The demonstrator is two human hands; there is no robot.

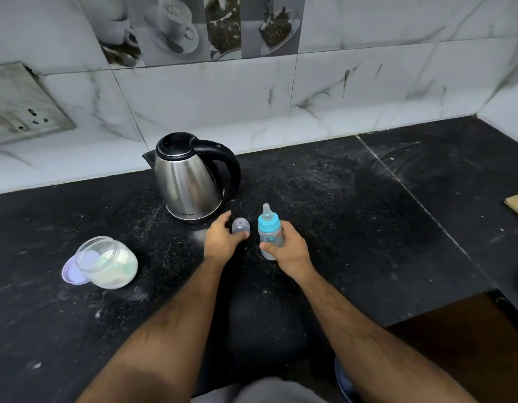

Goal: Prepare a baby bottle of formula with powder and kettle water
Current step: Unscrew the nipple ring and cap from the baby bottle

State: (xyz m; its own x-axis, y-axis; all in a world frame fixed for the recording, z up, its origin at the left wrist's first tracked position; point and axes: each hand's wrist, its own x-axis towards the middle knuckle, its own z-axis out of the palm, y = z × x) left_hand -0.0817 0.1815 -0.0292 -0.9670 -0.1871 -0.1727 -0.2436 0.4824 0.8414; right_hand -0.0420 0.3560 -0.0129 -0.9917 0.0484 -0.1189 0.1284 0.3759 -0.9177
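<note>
On the black counter (339, 228), just in front of the kettle (188, 181), stands the bottle (270, 238), upright, blue collar and teat on, no liquid visible inside. Prob. light, empty clear plastic: stiff walls, smooth so a bit slippery, topples easily if nudged; soft teat up top, not a place to grab. Best hold is round the lower body w/ one hand, other hand on the ribbed blue collar to unscrew. Right hand (289, 251) already does the first part: fingers & thumb curled round the bottle's lower half, base on or just above the counter, can't tell which. Left hand (222, 237) sits just beside it, fingers loosely curled round the clear cap (240, 226), thumb tip at its lower edge; cap looks off the bottle and resting near the counter, whether it's lifted or set down I can't tell. Cap is tiny, feather-light, rolls if dropped. Kettle is steel w/ black handle facing right, lid closed; heavy if full, maybe hot, so take by handle only. Off to the left, well apart, the powder jar (109, 261) lies tilted, mouth open, lilac lid (70, 271) touching it behind. Judging by this, powder and water both yet to go in.
</note>
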